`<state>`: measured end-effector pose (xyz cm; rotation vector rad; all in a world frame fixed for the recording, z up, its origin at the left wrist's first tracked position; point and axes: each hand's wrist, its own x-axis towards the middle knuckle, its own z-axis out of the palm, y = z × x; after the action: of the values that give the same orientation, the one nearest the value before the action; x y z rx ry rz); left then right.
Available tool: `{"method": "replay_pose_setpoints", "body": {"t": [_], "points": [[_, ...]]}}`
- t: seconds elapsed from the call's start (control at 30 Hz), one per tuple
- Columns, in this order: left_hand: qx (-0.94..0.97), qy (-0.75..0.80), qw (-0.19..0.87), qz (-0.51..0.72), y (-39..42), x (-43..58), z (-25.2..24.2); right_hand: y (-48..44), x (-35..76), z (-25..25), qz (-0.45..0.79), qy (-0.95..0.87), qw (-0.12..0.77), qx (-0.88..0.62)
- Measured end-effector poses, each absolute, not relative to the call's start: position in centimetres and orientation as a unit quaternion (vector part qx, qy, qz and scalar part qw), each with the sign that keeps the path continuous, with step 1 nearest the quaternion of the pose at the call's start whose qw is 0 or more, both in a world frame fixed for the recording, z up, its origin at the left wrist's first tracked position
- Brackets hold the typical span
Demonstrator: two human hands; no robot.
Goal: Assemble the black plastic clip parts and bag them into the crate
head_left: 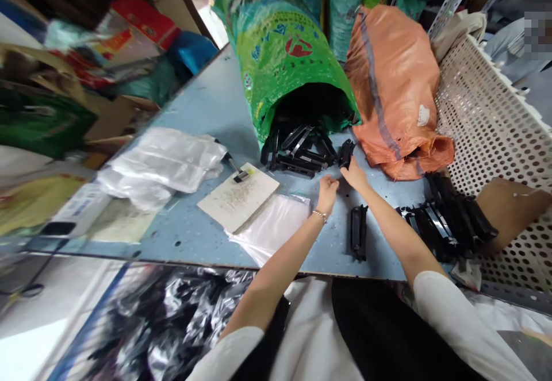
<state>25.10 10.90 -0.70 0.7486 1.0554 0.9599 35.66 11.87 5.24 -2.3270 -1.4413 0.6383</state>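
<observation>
The black part (346, 152), its long axis running near to far, extends beyond the pinching right hand (354, 175); left hand (326, 195) curled, contents indistinct.

Black part (346, 153) held, tilted; second part (357, 233) apart

Wkshp: bench (202, 102), sacks (293, 53), blk parts (359, 233)
</observation>
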Motion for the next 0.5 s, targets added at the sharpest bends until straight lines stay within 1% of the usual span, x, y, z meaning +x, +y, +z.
{"method": "replay_pose_setpoints", "body": {"t": [0.07, 0.2, 0.27, 0.33, 0.4, 0.43, 0.5], "points": [[0.3, 0.448, 0.735, 0.411, 11.7, 23.7, 0.1, 9.3, 34.6, 5.4, 0.239, -0.538, 0.199, -0.783], [0.224, 0.337, 0.848, 0.341, 12.5, 21.2, 3.2, 3.1, 33.6, 6.0, 0.286, -0.636, 0.261, -0.667], [0.261, 0.309, 0.856, 0.322, 11.1, 19.9, 4.9, 1.1, 34.2, 6.9, 0.271, -0.645, 0.302, -0.647], [0.324, 0.293, 0.848, 0.3, 8.8, 18.8, 6.5, 0.5, 35.2, 7.9, 0.199, -0.637, 0.35, -0.657], [0.353, 0.279, 0.85, 0.274, 6.3, 18.0, 7.8, 0.9, 35.9, 8.8, 0.125, -0.643, 0.381, -0.652], [0.354, 0.28, 0.853, 0.263, 5.2, 17.7, 8.2, 1.3, 36.0, 9.1, 0.113, -0.651, 0.386, -0.644], [0.354, 0.293, 0.846, 0.27, 3.8, 17.4, 8.9, 1.8, 35.5, 9.5, 0.16, -0.639, 0.399, -0.638]]}}
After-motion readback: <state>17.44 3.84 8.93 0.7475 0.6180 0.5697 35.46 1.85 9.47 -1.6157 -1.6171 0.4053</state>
